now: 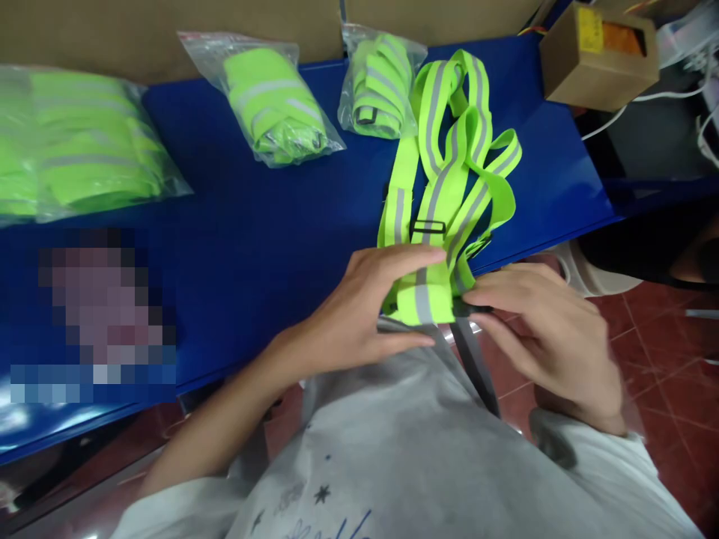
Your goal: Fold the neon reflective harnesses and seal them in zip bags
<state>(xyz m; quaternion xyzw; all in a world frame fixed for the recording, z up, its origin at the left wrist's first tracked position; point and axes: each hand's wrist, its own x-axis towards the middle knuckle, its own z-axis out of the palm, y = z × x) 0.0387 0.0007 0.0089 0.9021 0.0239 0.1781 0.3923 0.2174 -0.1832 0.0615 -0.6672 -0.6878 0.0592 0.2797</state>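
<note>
A neon yellow-green reflective strap harness [441, 172] with grey stripes lies in loops on the blue table, its near end at the front edge. My left hand [371, 303] is closed around the folded near end, thumb on top and fingers beneath. A black slider buckle [429, 227] sits on the strap just beyond my thumb. At the right side of that fold, my right hand [544, 322] pinches a small black piece [472, 308] that looks like a buckle or clip. Its exact shape is partly hidden by my fingers.
Clear plastic bags of folded green straps lie along the back: one pair at the left [95, 142], one in the middle [275, 105], one beside the harness [379, 86]. A cardboard box [598, 60] stands at the right near white cables [668, 95]. A pixelated patch covers the left front.
</note>
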